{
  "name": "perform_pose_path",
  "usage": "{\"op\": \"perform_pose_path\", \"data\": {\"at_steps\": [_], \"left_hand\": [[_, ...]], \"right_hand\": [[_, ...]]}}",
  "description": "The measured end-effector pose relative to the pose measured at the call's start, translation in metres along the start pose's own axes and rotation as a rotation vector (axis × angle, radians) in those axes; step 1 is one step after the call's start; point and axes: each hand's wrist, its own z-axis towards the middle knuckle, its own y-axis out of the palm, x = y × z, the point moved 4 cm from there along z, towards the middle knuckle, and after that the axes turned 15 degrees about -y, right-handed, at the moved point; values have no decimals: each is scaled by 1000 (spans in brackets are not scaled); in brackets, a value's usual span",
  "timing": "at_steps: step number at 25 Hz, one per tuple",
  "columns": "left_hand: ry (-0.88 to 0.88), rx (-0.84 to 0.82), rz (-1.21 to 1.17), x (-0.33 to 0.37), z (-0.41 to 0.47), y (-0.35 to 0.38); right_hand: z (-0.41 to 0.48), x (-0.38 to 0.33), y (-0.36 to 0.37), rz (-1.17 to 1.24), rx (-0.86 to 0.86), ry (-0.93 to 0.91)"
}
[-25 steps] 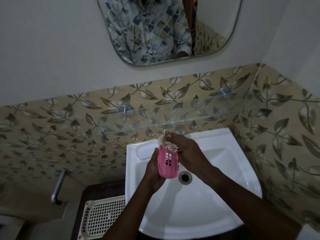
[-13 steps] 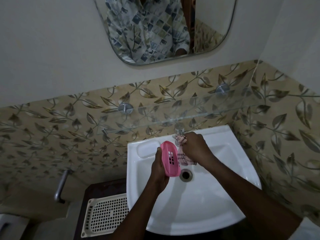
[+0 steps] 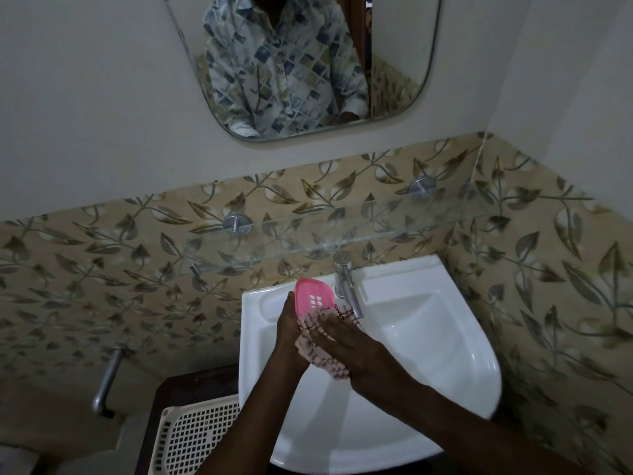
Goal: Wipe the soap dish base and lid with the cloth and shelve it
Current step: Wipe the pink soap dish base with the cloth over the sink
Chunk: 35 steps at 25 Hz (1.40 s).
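Soap dish (image 3: pixel 314 298), a pink piece with a block of drain holes, is held above the far left part of the white basin (image 3: pixel 445 354), just left of the tap (image 3: pixel 347 289). Whether it is the base or the lid cannot be told for certain, and no second piece is seen. It is gripped along its left edge by the left hand (image 3: pixel 291 332), with the holed face turned up toward the camera. The cloth (image 3: pixel 320 353) is pressed against the near end of the dish by the right hand (image 3: pixel 346 344), which lies flat over it with fingers stretched out. The wiping step is judged to be under way. For it to be done well, the dish should be braced firmly from behind so that the pressure of the cloth is met. The cloth should be drawn along the whole face, worked into the holes and taken round the rim, and the hidden side should then be turned up and wiped. Care is called for beside the tap, on which the cloth could snag. The glass shelf (image 3: pixel 342 236) beyond the basin is likely where the dish is to be set.
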Motion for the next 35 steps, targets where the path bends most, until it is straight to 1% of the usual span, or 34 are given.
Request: {"op": "perform_pose_path", "data": {"at_steps": [1, 2, 3, 5, 6, 7, 8, 10, 11, 12, 14, 15, 16, 17, 18, 19, 20, 23, 28, 31, 32, 34, 35], "left_hand": [[2, -44, -27, 2, -2, 3], [7, -87, -57, 3, -1, 3], [12, -108, -57, 2, -1, 5], [29, -141, -55, -1, -1, 9], [43, -147, -67, 0, 0, 10], [64, -137, -73, 1, 0, 10], [82, -117, -74, 2, 0, 9], [102, -53, -72, 4, 3, 3], [105, -29, -94, 4, 4, -1], [109, -19, -123, 4, 5, -5], [131, -75, -180, 4, 4, -10], [138, -128, -204, 4, 2, -10], [136, -172, -203, 4, 0, -9], [136, -192, -179, 3, -2, -7], [142, -192, -145, 2, -3, -4], [154, -185, -120, 2, -4, -1], [170, -176, -112, 2, -3, 1], [220, -180, -124, 2, -2, -3], [234, -252, -136, 5, -14, -10], [235, -241, -85, 3, -22, -8], [225, -202, -40, -3, -21, -7], [236, -36, 87, -15, -12, -7], [320, 71, 179, -14, -9, -6]], "right_hand": [[-10, 12, -6, 4, -37, -68], [-13, 29, -13, 22, -8, -52], [-9, 44, -19, 74, 43, 13], [7, 69, -26, 174, 194, 244], [16, 76, -27, 211, 240, 359], [23, 77, -23, 237, 244, 432], [26, 73, -16, 243, 193, 456], [21, 52, 1, 239, 65, 366], [17, 42, 5, 258, 43, 322], [11, 37, 2, 293, 60, 323], [-1, 49, -9, 338, 188, 471], [-9, 61, -12, 372, 274, 601], [-18, 70, -10, 484, 360, 768], [-23, 74, -2, 678, 454, 908], [-24, 70, 7, 892, 523, 1004], [-22, 63, 14, 1053, 588, 1049], [-20, 56, 19, 1120, 630, 1051], [-24, 44, 27, 1208, 722, 1059], [-37, 41, 30, 1359, 722, 1093], [-32, 32, 27, 1399, 668, 1028], [-28, 29, 30, 1371, 640, 1008], [-25, 30, 35, 1228, 646, 1036], [-24, 34, 33, 1129, 666, 1064]]}}
